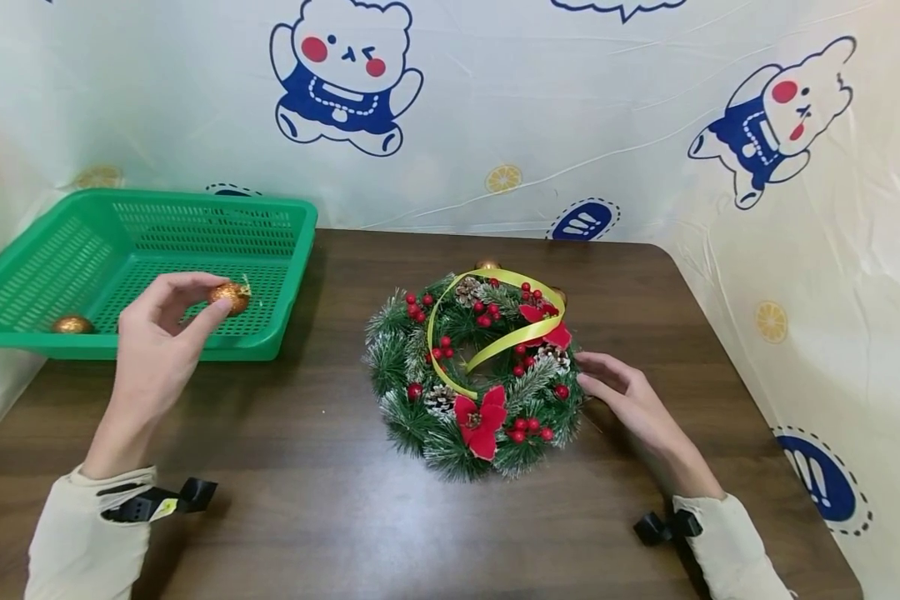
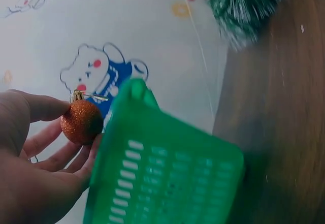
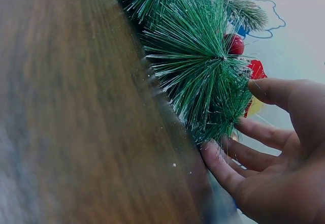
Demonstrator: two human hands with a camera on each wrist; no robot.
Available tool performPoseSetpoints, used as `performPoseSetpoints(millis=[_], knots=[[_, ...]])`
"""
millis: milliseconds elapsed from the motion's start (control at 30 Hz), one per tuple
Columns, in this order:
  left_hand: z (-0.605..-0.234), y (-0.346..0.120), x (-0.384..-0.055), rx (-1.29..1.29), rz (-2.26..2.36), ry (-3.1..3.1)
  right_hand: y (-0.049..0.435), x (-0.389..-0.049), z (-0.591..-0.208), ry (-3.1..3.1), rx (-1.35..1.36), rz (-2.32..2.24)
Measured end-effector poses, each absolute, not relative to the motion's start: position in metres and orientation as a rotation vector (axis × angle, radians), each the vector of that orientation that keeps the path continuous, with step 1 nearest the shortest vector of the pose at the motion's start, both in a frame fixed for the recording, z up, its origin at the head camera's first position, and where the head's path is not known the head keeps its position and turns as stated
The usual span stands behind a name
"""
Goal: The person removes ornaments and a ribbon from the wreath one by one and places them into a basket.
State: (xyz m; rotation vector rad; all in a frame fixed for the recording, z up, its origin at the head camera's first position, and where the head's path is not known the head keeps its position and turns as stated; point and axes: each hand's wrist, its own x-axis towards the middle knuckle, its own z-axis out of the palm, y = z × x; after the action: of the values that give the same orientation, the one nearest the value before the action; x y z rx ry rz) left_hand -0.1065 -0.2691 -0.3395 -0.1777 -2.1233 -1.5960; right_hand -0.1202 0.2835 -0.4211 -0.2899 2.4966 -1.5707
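Between thumb and fingers my left hand point(image 1: 153, 333) pinches a glittery copper-gold bauble point(image 1: 230, 297), held over the near right part of a green plastic basket point(image 1: 300, 258). The left wrist view shows the gold cap on this bauble point(image 2: 81, 122). A green Christmas wreath point(image 1: 420, 433), frosted at its tips, lies on the table with red berries, pinecones and red flowers. Across its top loops a yellow ribbon point(image 1: 525, 333). At the wreath's right edge my right hand point(image 1: 637, 408) touches the needles, its fingers spread and fairly straight in the right wrist view.
Another gold bauble point(image 1: 72, 324) lies in the basket's near left corner. Behind the wreath a gold ball point(image 1: 487, 264) peeks out, partly hidden. The brown wooden table point(image 1: 307, 500) meets a printed white sheet point(image 1: 480, 100) at the back and right.
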Motion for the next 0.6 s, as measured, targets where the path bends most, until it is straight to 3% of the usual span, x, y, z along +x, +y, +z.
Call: performPoseSetpoints(millis=[600], knots=[[-0.347,-0.297,-0.107,0.121,-1.16,-2.105,0.283,-0.119,-0.419,2.506,-0.282,-1.548]])
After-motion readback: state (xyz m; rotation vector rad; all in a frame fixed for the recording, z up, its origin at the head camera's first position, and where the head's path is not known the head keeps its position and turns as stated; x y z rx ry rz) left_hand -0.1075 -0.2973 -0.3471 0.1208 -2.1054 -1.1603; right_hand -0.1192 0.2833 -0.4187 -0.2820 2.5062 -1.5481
